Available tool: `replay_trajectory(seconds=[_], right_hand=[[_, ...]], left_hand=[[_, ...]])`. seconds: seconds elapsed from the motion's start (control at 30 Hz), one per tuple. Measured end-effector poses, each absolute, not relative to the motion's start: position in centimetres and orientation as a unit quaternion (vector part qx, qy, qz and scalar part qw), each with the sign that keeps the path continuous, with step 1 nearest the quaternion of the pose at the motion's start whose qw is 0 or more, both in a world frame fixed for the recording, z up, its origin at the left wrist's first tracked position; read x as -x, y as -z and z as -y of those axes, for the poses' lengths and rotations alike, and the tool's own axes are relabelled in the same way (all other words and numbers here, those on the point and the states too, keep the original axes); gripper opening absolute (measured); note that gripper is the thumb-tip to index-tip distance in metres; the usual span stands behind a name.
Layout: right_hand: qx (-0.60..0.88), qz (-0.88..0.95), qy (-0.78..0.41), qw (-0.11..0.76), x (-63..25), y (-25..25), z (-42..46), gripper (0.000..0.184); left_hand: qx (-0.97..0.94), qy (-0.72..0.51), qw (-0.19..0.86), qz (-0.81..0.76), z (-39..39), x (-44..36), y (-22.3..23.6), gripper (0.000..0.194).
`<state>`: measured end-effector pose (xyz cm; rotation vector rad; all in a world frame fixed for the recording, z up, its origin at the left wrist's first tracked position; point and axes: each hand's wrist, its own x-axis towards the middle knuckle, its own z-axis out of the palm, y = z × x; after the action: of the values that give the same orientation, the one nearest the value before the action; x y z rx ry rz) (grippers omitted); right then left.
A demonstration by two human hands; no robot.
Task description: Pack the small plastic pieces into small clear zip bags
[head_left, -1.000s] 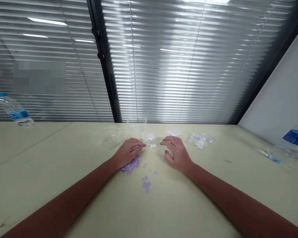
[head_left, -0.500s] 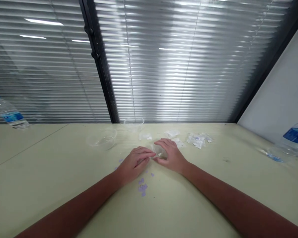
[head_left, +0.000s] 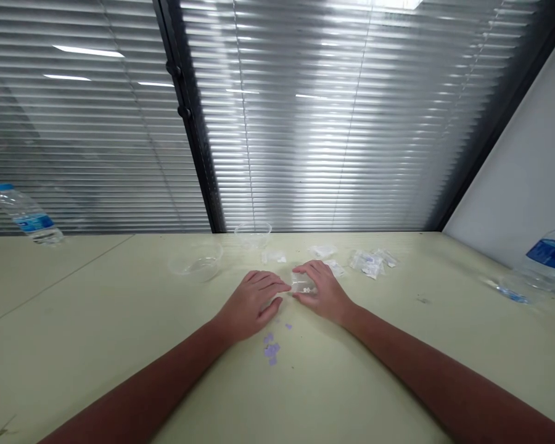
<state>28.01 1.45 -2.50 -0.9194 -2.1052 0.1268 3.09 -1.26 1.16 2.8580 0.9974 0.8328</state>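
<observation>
My left hand (head_left: 254, 304) lies flat on the pale table (head_left: 120, 345), fingers stretched toward the right, covering most of a pile of small purple pieces. A few purple pieces (head_left: 271, 349) show just below it. My right hand (head_left: 321, 290) curls around a small clear plastic bag (head_left: 302, 283) holding tiny white bits, pinched between fingers and thumb. The fingertips of both hands nearly meet at the bag.
Two clear plastic bowls (head_left: 195, 261) (head_left: 253, 233) stand behind my left hand. More small clear bags (head_left: 371, 261) and scraps (head_left: 274, 254) lie behind my right hand. A water bottle (head_left: 26, 214) stands far left, another bottle (head_left: 543, 259) at the right edge. Window blinds rise behind the table.
My left hand slid right over the purple pile. My right hand moved left and closed on the small clear bag, which came nearer from the far side.
</observation>
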Motion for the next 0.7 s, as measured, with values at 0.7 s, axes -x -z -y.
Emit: replay_trajectory(seconds=[0.7], right_hand=[[0.337,0.845,-0.046,0.412,-28.1,2.8,-1.5,0.036]], left_hand=[[-0.795,-0.288,0.147,-0.513,-1.2,3.3,-0.1,0.039]])
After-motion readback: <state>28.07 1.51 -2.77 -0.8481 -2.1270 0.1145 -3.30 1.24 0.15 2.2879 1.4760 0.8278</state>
